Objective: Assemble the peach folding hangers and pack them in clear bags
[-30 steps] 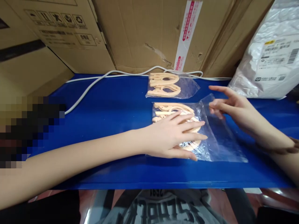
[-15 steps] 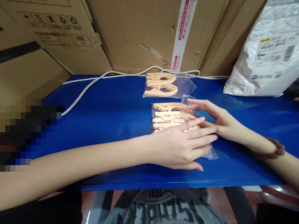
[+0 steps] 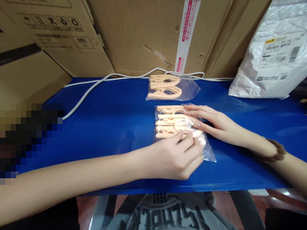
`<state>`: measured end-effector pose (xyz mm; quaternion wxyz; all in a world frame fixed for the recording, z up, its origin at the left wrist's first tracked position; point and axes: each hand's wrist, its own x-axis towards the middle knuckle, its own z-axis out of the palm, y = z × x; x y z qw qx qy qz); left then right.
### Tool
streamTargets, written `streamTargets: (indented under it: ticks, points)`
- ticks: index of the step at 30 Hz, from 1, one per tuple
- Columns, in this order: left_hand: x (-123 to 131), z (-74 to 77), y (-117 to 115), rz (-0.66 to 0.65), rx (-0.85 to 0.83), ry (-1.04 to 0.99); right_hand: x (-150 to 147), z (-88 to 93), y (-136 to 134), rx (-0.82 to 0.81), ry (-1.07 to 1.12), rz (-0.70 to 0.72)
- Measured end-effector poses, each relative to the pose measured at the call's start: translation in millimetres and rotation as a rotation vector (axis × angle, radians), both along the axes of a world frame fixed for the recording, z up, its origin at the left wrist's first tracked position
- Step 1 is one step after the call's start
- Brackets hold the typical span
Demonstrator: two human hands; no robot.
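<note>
A clear plastic bag (image 3: 165, 123) of beige folding hangers lies flat on the blue tabletop in front of me. My left hand (image 3: 181, 156) is closed at the bag's near side, its curled fingers pinching the plastic; the fingertips are partly hidden. From the right, my right hand (image 3: 211, 123) rests open across the bag's far right part, fingers stretched out over the hangers. Just behind lies a second clear bag (image 3: 189, 88) with similar beige hangers (image 3: 168, 94), which neither hand touches.
Cardboard boxes (image 3: 134, 38) stand along the back and left. A white cable (image 3: 96, 81) runs in front of them. At the back right leans a white shipping bag (image 3: 254, 73) with a label. The blue table (image 3: 107, 127) ends close to my body.
My left hand has drawn back slightly left and curled its outstretched fingers at the bag. My right hand has moved left and down, its fingers now flat on the bag.
</note>
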<state>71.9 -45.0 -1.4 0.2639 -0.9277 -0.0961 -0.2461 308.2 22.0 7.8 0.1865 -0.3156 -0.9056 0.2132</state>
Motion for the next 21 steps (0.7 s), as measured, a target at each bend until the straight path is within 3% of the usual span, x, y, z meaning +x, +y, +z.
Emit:
streamTargets:
  ticks: [5, 8, 9, 11, 14, 18, 21]
  points:
    - [-1, 0.9, 0, -0.049, 0.117, -0.076, -1, 9.1, 1, -0.011, 0.013, -0.055]
    - [-2, 7.0, 6, -0.053, 0.053, -0.152, 1, 11.8, 0, 0.134, 0.005, -0.271]
    - [-3, 9.3, 8, -0.048, 0.031, -0.174, 2, 12.0, -1, 0.112, 0.016, -0.353]
    - [-4, 12.8, 9, -0.049, 0.022, -0.201, 2, 11.9, -6, -0.124, 0.082, -0.456]
    - [-2, 14.2, 7, -0.109, 0.118, -0.184, 1, 12.7, -20, -0.569, 0.242, -0.503]
    - [4, 16.7, 6, -0.194, 0.248, -0.137, 4, 17.7, -45, -0.674, 0.405, -0.584]
    - [12, 25.1, 13, -0.251, 0.295, -0.133, 10, 21.8, -57, -0.714, 0.553, -0.734]
